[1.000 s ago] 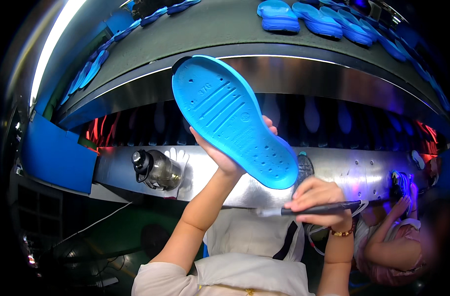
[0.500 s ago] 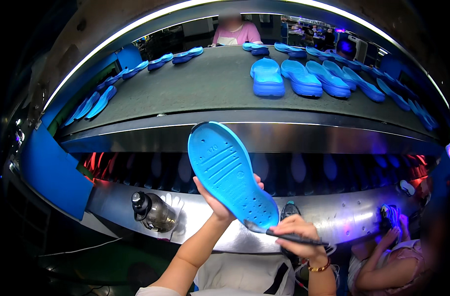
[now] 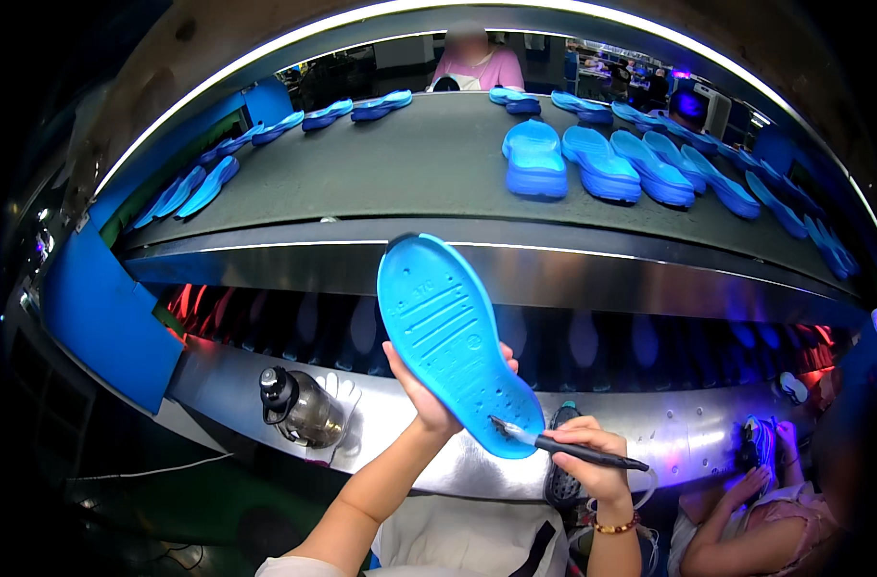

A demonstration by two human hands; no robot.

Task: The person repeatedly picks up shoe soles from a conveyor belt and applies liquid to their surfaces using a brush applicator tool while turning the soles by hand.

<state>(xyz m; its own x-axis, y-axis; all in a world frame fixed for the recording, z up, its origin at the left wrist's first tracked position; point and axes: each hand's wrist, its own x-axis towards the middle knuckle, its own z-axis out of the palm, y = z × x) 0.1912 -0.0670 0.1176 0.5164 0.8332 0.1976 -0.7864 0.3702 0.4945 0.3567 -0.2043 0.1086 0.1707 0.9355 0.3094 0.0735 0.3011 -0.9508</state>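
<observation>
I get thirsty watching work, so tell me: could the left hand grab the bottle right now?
Probably not as it is: the left hand is full, holding the blue sole. If it were free, maybe: the bottle is nearby, and nothing seems to block it.

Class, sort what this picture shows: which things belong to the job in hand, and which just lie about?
Job in hand:
blue sole, in the left hand
black-handled brush, in the right hand
other soles on the belt, probably

Lying about, it seems:
dark bottle
white glove
dark, perforated shoe-like item
</observation>
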